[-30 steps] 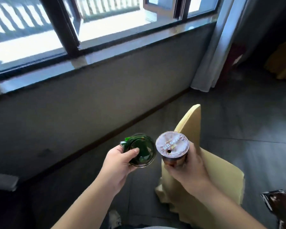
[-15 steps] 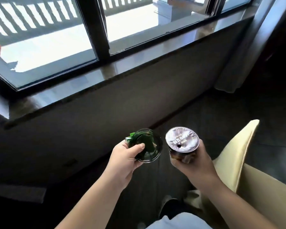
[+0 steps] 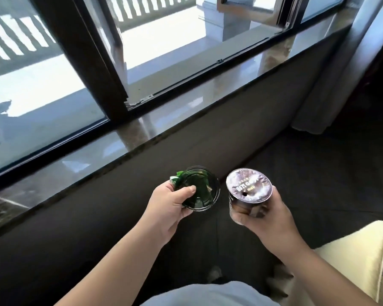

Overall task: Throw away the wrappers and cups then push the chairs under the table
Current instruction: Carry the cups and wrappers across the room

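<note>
Much of the lower room lay in deep shadow, so the floor (image 3: 318, 173) beneath the hands was hard to read, and a pale shape between the forearms, perhaps a shoe, could not be made out. The yellow-covered chair (image 3: 352, 257) was cut off by the right and bottom edges, only its back corner and part of the seat showing. The table was out of view.

The left hand (image 3: 170, 208) held a clear plastic cup (image 3: 205, 191), its grip closed with the thumb hooked over the near rim and the fingers under the side. Inside the cup sat crumpled green wrappers (image 3: 199, 184), one corner poking out past the rim on the left; how many there were could not be told.

The right hand (image 3: 268, 219) had its grip wrapped firmly round the body of a sealed cup (image 3: 249, 187), held upright just beside the clear one without touching it. Its film lid carried blurred lettering and a small punched hole; the contents were hidden by the lid and the fingers.

Both cups were held in the air before the polished stone windowsill (image 3: 186, 102), with a grey curtain (image 3: 341, 74) hanging at the right.
</note>
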